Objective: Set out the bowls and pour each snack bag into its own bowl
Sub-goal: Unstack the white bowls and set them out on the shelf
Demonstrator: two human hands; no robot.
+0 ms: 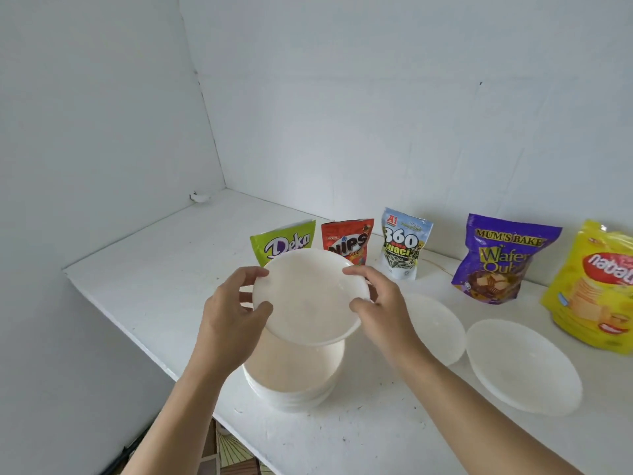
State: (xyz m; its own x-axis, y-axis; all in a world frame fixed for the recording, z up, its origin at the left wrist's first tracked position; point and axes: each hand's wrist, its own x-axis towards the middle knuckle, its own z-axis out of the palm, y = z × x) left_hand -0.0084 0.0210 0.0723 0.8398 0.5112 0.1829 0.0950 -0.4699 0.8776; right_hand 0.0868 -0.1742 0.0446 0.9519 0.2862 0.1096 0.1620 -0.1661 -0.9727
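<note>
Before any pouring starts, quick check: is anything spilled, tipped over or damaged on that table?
Nothing stands out. All five snack bags stand upright and nothing is spilled. Two bowls sit flat on the table; the left hand and right hand hold a third bowl, tilted, over the stack. Only dark specks mark the table's front.

- A white tabletop (154,269) filled a corner, its surface scuffed with small dark specks (346,439).
- A plain pale left wall (85,132) met the back wall (376,97).
- A small white lump (200,197) sat in the corner.
- A thin orange thread (442,265) lay near the back wall.
- Patterned flooring (233,454) showed below the table's front edge.
</note>
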